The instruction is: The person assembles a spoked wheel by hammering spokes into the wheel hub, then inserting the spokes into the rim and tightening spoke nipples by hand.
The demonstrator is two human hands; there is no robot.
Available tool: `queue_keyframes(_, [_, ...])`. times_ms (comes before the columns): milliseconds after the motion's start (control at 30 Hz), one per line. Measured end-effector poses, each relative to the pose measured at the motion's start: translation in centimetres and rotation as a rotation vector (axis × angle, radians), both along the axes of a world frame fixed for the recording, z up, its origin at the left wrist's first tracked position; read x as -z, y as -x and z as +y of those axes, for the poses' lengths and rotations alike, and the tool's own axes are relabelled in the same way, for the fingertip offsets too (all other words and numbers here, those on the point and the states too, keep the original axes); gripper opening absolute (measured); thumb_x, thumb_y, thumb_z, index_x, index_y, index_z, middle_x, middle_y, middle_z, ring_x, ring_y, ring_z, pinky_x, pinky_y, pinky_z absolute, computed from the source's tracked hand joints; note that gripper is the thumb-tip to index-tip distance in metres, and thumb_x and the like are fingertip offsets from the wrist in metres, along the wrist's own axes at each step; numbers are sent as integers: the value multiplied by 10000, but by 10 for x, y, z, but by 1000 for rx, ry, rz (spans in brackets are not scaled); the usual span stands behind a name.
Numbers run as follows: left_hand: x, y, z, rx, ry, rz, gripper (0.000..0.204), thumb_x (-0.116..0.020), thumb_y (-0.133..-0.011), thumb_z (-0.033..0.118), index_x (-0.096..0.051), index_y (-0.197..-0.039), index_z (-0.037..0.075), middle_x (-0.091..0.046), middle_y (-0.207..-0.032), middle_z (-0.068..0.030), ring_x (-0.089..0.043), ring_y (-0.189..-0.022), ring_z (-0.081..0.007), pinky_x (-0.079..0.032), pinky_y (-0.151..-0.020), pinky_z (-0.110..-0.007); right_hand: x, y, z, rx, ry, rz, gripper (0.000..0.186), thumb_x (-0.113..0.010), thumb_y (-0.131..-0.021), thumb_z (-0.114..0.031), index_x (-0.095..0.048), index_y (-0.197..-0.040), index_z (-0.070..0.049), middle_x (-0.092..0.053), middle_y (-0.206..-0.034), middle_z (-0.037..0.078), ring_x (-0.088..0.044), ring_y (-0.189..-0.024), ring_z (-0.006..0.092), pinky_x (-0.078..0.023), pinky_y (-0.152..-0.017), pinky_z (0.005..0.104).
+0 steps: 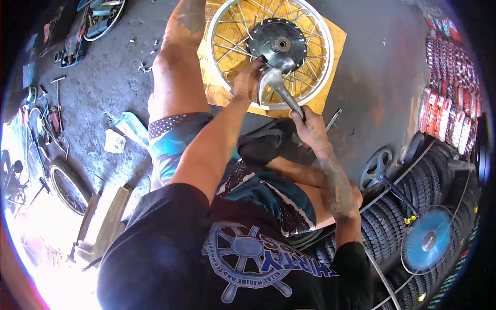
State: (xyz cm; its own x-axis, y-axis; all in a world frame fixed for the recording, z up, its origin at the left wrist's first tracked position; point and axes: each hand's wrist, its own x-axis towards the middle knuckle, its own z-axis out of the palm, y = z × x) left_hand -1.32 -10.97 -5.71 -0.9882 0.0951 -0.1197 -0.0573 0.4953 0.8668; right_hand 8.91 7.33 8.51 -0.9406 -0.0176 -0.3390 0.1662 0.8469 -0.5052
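A spoked wheel with a silver rim (pixel 326 72) lies flat, its black hub (pixel 292 39) facing up. Under the wheel is a yellow board (pixel 335 39). My right hand (pixel 311 129) is closed around the handle of a claw hammer (pixel 274 81). The hammer's metal head is over the near side of the wheel, close to the hub's edge. My left hand (pixel 248 80) reaches over the rim to the near left of the hub, fingers drawn together at its edge. Whatever those fingertips pinch is too dark and small to make out.
My bent leg (pixel 178 77) borders the board on the left. Stacked tires (pixel 382 227) and a blue fan (pixel 428 240) stand at the lower right. Packaged goods (pixel 444 103) hang at the right. Another wheel (pixel 68 186) and scattered tools lie on the dark floor (pixel 113 77) at left.
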Motion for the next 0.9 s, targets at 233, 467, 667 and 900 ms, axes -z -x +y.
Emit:
queue_keyframes(233, [10,-1,3,-1,10,-116,292,-471,-925,246,-563,-1202,233,-580,-1271,-98,-589,-1100,-312,-480,-926,-412,15,31,1,-267,177,337,338,-686,-788,-276,-575,-982,-23,-623,-704,180,-634,-657,394,-514,-602,443])
queue_keyframes(467, [2,-2,-5,40,24,-265,378,-554,-849,184,-558,-1214,283,-628,-1168,-120,-627,-1025,-335,-510,-854,-437,13,59,3,-322,121,242,295,-671,-854,-293,-552,-886,-25,-627,-709,206,-644,-682,392,-510,-587,453])
queue_keyframes(667, [1,5,-3,55,76,-60,271,-540,-890,248,-610,-1151,227,-603,-1250,-43,-617,-1061,-266,-506,-878,-385,-1,51,-2,-353,-265,-83,395,-773,-741,-344,-534,-844,-47,-641,-714,133,-658,-662,321,-530,-582,412])
queue_keyframes(900, [10,3,-2,29,70,-54,278,-484,-918,257,-572,-1180,232,-649,-1123,-104,-636,-957,-342,-520,-793,-465,0,45,2,-391,170,354,362,-762,-724,-287,-591,-932,-45,-623,-724,161,-630,-662,364,-498,-580,421])
